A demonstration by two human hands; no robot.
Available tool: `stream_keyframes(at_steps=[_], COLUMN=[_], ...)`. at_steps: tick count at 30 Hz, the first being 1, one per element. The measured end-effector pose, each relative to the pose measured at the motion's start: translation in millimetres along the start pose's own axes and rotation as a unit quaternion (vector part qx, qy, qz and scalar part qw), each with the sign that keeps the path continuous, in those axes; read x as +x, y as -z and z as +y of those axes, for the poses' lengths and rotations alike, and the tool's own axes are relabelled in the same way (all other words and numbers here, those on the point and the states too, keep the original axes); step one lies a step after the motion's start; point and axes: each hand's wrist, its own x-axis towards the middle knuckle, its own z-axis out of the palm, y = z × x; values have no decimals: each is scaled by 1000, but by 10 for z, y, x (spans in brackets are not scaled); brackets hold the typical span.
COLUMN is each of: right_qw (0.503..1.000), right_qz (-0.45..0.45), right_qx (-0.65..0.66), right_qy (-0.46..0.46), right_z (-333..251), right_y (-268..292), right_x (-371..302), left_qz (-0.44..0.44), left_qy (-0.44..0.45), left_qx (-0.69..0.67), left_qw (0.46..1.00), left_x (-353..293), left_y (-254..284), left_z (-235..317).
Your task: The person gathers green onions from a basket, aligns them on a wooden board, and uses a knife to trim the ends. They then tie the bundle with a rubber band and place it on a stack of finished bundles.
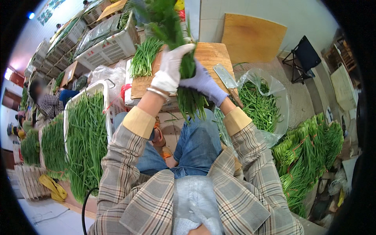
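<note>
A thick bunch of garlic chives is held upright over the front of a wooden cutting board, slightly blurred at its upper end. My left hand, in a white glove, grips it from the left. My right hand, in a pale purple glove, closes round it lower on the right; part of its fingers is hidden behind the leaves. The lower leaf ends hang above my knees. A cleaver lies at the board's right edge, handle toward me. Loose chives lie at the board's left.
At my left stands a white crate heaped with chives. A clear plastic bag of loose greens is right of the board. Tied bundles lie farther right. Behind are stacked crates, a leaning wooden panel and a folding chair.
</note>
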Motion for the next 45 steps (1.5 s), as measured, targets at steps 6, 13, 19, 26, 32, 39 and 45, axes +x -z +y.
stream_keyframes(at_steps=[6,13,19,26,32,39,45], right_qw=[932,787,794,884,992,945,979], right_qz=[-9,-32,-51,-5,-62,-230,-22], right_qx=[354,614,603,421,-103,152,-192], right_qy=[-75,-53,-50,-203,34,-177,-57], right_z=[240,434,524,192,762,1011,2419], right_y=[390,686,629,35,-603,-427,281], right_x=[-94,-209,-162,-198,99,542,961], left_qz=[-236,-26,-148,-146,57,8,21], left_qy=[-5,-68,88,259,367,186,153], left_qx=[379,318,326,-1,-124,-291,-249], left_qw=[895,945,929,955,920,938,956], left_x=[229,59,-261,-473,-945,-768,182], left_y=[117,1196,854,739,1541,1704,1798], left_z=[504,1037,179,-497,-970,-1368,-1094])
